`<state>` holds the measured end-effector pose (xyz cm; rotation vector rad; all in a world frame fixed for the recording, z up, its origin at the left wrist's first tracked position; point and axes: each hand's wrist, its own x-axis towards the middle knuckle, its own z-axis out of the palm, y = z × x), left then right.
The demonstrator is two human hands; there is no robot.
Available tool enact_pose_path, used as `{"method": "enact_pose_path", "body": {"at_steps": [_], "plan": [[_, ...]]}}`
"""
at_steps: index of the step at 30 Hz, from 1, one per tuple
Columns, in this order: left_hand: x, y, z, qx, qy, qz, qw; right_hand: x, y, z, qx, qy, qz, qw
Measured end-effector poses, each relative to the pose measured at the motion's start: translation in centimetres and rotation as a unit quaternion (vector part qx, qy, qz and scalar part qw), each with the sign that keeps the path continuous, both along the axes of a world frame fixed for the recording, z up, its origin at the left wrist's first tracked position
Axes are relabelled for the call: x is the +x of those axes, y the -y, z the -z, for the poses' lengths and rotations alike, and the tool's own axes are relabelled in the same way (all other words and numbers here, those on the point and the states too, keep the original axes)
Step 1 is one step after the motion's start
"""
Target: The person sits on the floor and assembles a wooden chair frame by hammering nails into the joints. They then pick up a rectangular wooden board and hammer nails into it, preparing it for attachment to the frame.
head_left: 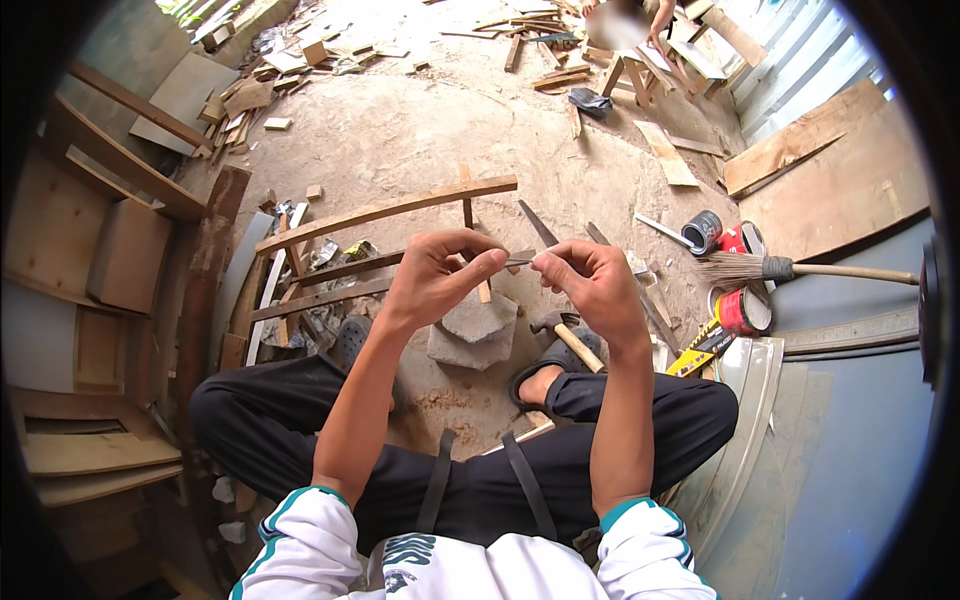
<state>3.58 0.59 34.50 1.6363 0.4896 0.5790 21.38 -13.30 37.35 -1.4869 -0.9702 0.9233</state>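
In front of me, my left hand (450, 268) and my right hand (592, 285) are raised close together, fingertips pinched. Between them runs a short, thin grey piece (520, 260), gripped at both ends; its exact kind is too small to make out. Below the hands, a rough grey concrete block (472, 335) sits on the ground between my feet. A hammer (567, 335) with a light wooden handle leans by my right foot. Left of the block, a frame of wooden bars (385, 212) lies partly behind my left hand.
A broom (800, 268), red paint cans (742, 310) and a black-and-yellow box (700, 345) stand to the right. Wooden cabinet parts (110, 260) line the left. Wood scraps (300, 65) lie at the back. Another person's hand (655, 40) shows near a wooden stool (635, 75).
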Motion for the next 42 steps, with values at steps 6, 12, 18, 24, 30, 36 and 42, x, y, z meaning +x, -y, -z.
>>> {"method": "enact_pose_path", "body": {"at_steps": [6, 12, 18, 24, 30, 36, 42], "plan": [[1.5, 0.1, 0.6, 0.039, -0.089, 0.025, 0.995, 2.3, 0.2, 2.1, -0.057, 0.053, -0.014, 0.997], [6.3, 1.3, 9.9, 0.058, -0.126, -0.015, 0.990, 10.5, 1.1, 16.4, -0.201, 0.125, 0.122, 0.964], [11.4, 4.2, 22.1, -0.297, -0.157, -0.013, 0.942, 9.6, 7.3, 31.7, -0.518, 0.227, -0.036, 0.824], [12.8, 4.7, 25.1, -0.368, -0.165, -0.008, 0.915, 5.4, 7.6, 33.5, -0.535, 0.256, 0.025, 0.805], [12.8, 3.7, 25.2, -0.317, -0.146, 0.008, 0.937, 7.0, 6.2, 33.7, -0.560, 0.171, 0.004, 0.811], [13.7, 3.0, 25.5, -0.274, -0.133, -0.029, 0.952, 7.5, 7.7, 31.6, -0.493, 0.060, 0.151, 0.855], [15.5, 5.6, 30.0, -0.073, -0.215, -0.088, 0.970, 7.5, 9.8, 30.3, -0.272, -0.145, 0.343, 0.887]]}}
